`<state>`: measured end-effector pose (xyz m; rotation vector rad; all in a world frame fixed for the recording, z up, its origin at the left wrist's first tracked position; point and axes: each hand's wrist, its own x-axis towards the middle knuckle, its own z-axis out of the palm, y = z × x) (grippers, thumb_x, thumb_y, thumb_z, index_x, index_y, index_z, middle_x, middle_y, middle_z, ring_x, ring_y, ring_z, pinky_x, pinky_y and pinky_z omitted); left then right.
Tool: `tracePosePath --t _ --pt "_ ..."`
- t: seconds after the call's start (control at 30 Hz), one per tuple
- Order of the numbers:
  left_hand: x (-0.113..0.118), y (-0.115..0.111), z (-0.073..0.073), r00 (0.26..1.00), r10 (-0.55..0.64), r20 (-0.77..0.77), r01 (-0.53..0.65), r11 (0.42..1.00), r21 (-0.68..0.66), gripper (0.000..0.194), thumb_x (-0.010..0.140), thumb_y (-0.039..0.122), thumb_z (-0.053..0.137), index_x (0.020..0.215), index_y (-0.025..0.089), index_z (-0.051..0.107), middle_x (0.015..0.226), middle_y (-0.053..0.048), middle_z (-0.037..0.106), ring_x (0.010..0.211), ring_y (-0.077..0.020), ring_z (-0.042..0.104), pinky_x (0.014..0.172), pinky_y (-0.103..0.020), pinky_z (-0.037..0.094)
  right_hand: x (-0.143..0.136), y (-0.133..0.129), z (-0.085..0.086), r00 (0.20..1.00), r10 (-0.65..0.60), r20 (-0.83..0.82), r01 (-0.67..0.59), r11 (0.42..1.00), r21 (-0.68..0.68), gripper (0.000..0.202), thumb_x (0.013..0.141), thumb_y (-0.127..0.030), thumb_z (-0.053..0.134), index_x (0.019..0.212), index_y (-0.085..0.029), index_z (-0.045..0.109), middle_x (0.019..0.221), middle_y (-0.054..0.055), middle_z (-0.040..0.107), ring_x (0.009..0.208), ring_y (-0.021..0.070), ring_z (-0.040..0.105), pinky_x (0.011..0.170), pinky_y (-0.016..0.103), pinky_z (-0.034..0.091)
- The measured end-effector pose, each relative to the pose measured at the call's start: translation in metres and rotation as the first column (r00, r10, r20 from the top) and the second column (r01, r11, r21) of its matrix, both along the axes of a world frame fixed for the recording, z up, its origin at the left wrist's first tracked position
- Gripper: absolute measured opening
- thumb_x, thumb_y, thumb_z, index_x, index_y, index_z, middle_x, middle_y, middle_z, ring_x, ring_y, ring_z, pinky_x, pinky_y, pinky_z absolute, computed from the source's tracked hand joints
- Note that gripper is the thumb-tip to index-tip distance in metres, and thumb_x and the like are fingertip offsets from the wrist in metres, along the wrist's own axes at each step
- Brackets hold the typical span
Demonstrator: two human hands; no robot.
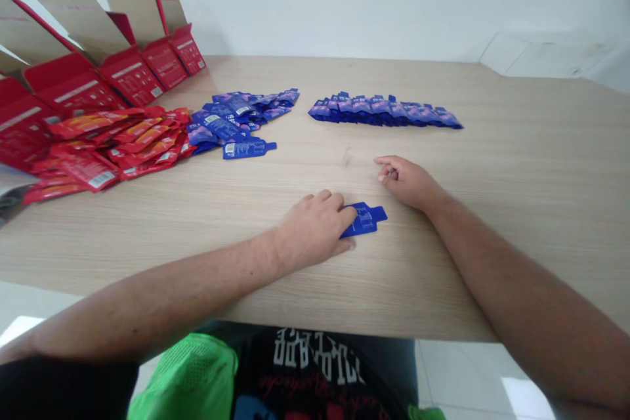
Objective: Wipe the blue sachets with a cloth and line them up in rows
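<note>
My left hand (pixel 319 226) is closed on one end of a blue gel pouch (pixel 367 218) with a narrow neck, low over the table near its front edge. The pouch's neck points right, and its other end is hidden by my fingers. Up and to the right of it, my right hand (pixel 406 180) has its fingers curled in and the index finger reaching left, with nothing visible in them. Farther back, a row of overlapping blue pouches (pixel 384 108) lies across the table. A loose pile of blue pouches (pixel 236 115) is at the left, with a single pouch (pixel 249 148) at its front.
Heaped at the left are red and orange pouches (pixel 113 144). Behind them stand several open red cardboard boxes (pixel 128 72) with flaps raised. The wooden table (pixel 531 197) meets a white wall at the back, where a white panel (pixel 546 56) sits at the right.
</note>
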<state>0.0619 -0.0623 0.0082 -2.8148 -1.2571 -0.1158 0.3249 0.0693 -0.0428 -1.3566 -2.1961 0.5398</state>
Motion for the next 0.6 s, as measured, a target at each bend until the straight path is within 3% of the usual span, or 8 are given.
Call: tracePosePath --t 0.1,0.2,0.27,0.37,0.47,0.6 --pt "0.006 0.007 0.001 0.994 -0.063 -0.089 0.069 0.995 0.069 0.019 0.095 0.036 0.056 0.099 0.020 0.065 0.094 -0.013 0.067 0.088 -0.0281 0.067 0.065 -0.039 0.054 0.000 -0.001 0.001 1.000 0.003 -0.008 -0.003 1.000 -0.009 0.048 0.087 -0.025 0.059 0.134 -0.019 0.060 0.099 0.004 0.073 0.075 0.0159 0.062 0.073 0.030 0.050" --pt "0.004 0.013 0.007 0.985 -0.097 -0.141 0.113 0.987 0.116 0.019 0.096 0.017 0.046 0.099 0.019 0.064 0.086 -0.012 0.069 0.080 -0.0261 0.069 0.059 -0.037 0.052 -0.001 -0.003 0.002 1.000 0.008 -0.011 -0.008 1.000 -0.013 0.048 0.087 -0.024 0.057 0.135 -0.018 0.059 0.098 0.004 0.073 0.074 0.0155 0.063 0.073 0.030 0.051" --pt "0.000 0.019 0.014 0.988 -0.067 -0.138 0.082 0.991 0.107 0.018 0.095 0.016 0.046 0.100 0.020 0.064 0.083 -0.011 0.070 0.078 -0.0245 0.070 0.059 -0.035 0.052 -0.002 -0.004 0.002 1.000 0.011 -0.016 -0.011 1.000 -0.011 0.049 0.086 -0.021 0.057 0.135 -0.019 0.059 0.097 0.003 0.073 0.073 0.0153 0.064 0.072 0.030 0.051" --pt "-0.013 0.036 0.028 0.991 0.083 -0.104 -0.077 0.995 0.060 0.018 0.098 0.028 0.046 0.095 0.023 0.064 0.081 -0.008 0.072 0.075 -0.0231 0.070 0.059 -0.033 0.050 -0.003 -0.004 0.000 1.000 0.017 -0.024 -0.017 1.000 -0.007 0.048 0.085 -0.019 0.056 0.134 -0.020 0.059 0.096 0.003 0.074 0.072 0.0148 0.065 0.071 0.030 0.052" --pt "-0.038 0.070 0.042 0.973 0.228 -0.026 -0.228 0.974 0.001 0.027 0.098 0.040 0.044 0.089 0.024 0.065 0.085 -0.007 0.073 0.077 -0.0225 0.069 0.060 -0.032 0.048 -0.004 -0.004 -0.001 0.999 0.022 -0.032 -0.023 1.000 -0.008 0.047 0.087 -0.019 0.056 0.134 -0.020 0.059 0.097 0.003 0.073 0.073 0.0146 0.065 0.072 0.030 0.052" --pt "-0.085 0.147 0.057 0.892 0.408 0.196 -0.424 0.905 0.042 0.025 0.093 0.037 0.048 0.088 0.022 0.067 0.084 -0.006 0.073 0.079 -0.0224 0.068 0.067 -0.032 0.048 -0.004 -0.005 -0.002 0.999 0.025 -0.037 -0.025 1.000 -0.015 0.047 0.087 -0.021 0.056 0.134 -0.020 0.059 0.099 0.004 0.072 0.076 0.0155 0.065 0.075 0.031 0.053"
